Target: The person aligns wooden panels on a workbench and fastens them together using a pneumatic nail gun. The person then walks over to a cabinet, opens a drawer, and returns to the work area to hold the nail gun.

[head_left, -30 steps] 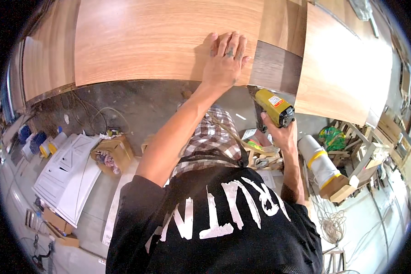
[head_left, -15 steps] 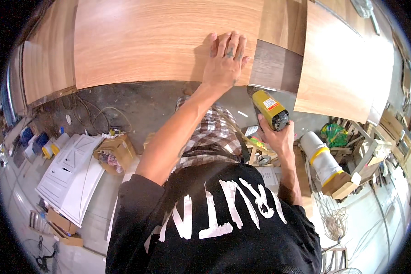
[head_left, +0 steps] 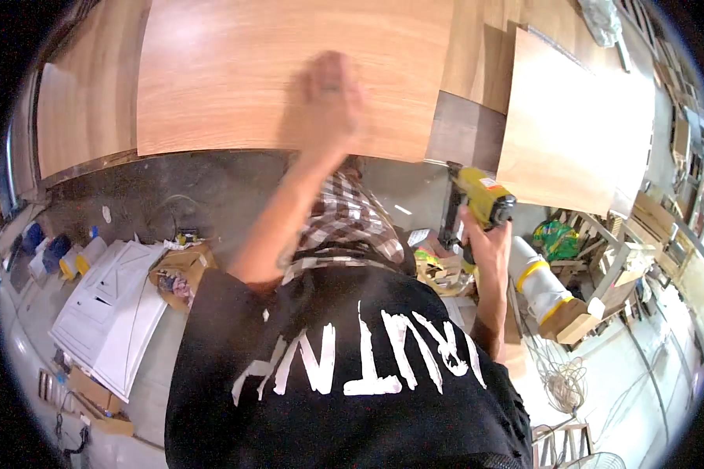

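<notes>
"Yellow-and-black gun-shaped tool: where?"

"Between two and three o'clock, gripped in the right hand, near the dark-brown wooden board."

"The left hand?"

"Twelve o'clock, over the light-brown wood-grain panel, too blurred to tell its grip. A careless tool swing could scratch the board; an unpressed panel could slide."

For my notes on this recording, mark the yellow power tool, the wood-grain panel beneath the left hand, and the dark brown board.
Yellow power tool [head_left: 485, 194]: head view, middle of its yellow body.
Wood-grain panel [head_left: 219, 82]: head view, bare left part.
Dark brown board [head_left: 466, 130]: head view, middle of its face.
</notes>
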### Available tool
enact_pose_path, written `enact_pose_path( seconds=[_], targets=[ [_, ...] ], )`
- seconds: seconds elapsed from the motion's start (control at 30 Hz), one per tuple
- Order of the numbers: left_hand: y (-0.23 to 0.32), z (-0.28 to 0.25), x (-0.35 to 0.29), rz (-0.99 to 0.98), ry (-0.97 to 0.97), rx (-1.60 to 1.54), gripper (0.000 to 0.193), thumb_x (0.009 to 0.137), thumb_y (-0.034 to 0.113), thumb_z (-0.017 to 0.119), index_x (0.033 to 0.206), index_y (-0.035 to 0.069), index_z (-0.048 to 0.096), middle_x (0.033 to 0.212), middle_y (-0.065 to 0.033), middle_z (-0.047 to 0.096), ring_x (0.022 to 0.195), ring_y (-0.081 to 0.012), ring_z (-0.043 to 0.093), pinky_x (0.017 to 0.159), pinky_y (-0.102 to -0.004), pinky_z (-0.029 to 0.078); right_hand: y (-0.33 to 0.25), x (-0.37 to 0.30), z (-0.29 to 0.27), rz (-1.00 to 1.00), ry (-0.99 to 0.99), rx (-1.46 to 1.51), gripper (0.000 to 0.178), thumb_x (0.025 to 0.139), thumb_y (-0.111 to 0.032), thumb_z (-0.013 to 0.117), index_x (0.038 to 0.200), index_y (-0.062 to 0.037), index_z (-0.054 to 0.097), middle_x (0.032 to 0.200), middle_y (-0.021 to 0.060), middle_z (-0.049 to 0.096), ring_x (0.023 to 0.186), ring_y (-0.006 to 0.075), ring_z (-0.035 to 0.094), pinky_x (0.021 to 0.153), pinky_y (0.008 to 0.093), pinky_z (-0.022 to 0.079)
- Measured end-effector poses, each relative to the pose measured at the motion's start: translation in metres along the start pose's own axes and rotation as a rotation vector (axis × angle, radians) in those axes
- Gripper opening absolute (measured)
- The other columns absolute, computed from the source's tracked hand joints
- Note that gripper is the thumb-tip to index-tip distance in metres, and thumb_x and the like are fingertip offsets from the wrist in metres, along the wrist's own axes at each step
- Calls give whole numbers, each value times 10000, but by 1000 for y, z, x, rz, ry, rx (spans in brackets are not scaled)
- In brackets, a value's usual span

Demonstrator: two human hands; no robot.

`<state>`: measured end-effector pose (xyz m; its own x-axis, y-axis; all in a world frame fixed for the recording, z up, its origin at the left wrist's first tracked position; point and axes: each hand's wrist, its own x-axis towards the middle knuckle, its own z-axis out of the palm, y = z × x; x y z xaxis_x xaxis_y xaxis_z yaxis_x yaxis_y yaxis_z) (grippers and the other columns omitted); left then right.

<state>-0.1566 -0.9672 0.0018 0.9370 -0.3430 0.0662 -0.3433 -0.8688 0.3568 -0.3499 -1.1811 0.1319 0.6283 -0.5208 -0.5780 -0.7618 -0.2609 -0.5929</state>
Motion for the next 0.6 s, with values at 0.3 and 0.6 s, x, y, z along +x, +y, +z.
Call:
enact_pose_path(
  seconds=[0.3, 0.6],
  targets=[
    [-187, -71, 104, -105, 154, 3, 623, 931, 278, 432, 1336, -165, 266, 1375, -289, 367, 1332, -373, 298, 1123, -456, 188, -248, -43, 46, -294, -173, -94, 295, 904, -224, 597, 1021, 39, 533, 637, 21, 529, 514, 100, 488, 471, 244, 415],
    [-244, -85, 149, -290, 321, -191, 714, 907, 326, 509, 1360, -154, 238, 1416, -289, 304, 1356, -386, 252, 1125, -475, 177, -534, 38, 247, -522, -319, -698, 431, 852, -447, 627, 854, -18, 580, 546, 20, 534, 435, 109, 496, 428, 254, 393]
  ],
)
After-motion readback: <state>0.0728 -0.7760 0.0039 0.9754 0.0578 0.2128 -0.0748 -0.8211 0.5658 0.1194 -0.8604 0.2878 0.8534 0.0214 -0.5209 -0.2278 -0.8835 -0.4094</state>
